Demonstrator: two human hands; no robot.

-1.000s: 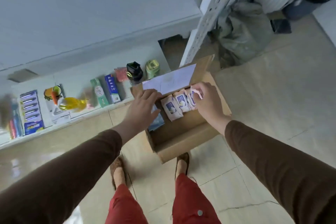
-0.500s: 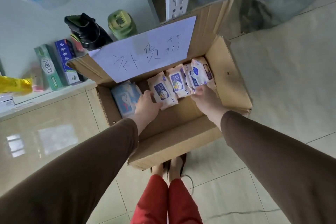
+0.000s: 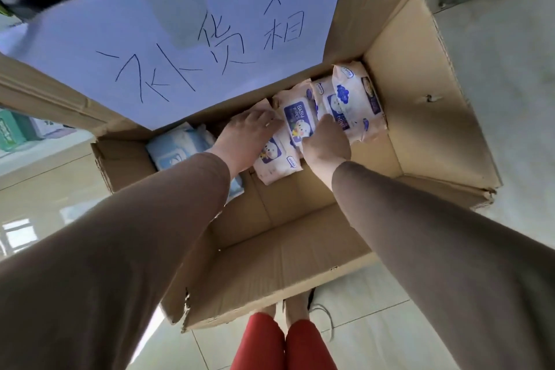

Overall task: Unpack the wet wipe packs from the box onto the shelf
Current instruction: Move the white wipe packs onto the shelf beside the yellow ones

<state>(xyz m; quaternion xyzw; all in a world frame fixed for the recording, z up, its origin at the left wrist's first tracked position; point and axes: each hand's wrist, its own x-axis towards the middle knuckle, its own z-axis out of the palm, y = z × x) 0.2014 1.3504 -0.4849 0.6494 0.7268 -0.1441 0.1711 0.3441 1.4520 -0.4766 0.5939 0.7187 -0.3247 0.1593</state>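
Left hand [image 3: 246, 138] and right hand [image 3: 326, 146] clasp cream wipe packs [image 3: 295, 120] in box [image 3: 426, 135] — lift together, squeezing inward, clearing far flap — fingers curled around packs.

White paper sheet [image 3: 186, 39] taped on the far flap of the cardboard box [image 3: 420, 129]: handwritten in dark marker "补货箱", large, slanting upward to the right. Middle wet wipe pack [image 3: 297, 117] standing in the box: purple label panel, white print "BABY WIPES", cartoon figure under it. Rightmost pack [image 3: 357, 102]: purple text running sideways along the front, too small and turned to read; small oval brand logos on the pack corners also unreadable. Leftmost cream pack [image 3: 274, 161]: purple panel with cartoon, small logo, print not legible. Green box [image 3: 9, 134] on the shelf at left edge: white lettering, blurred, unreadable.
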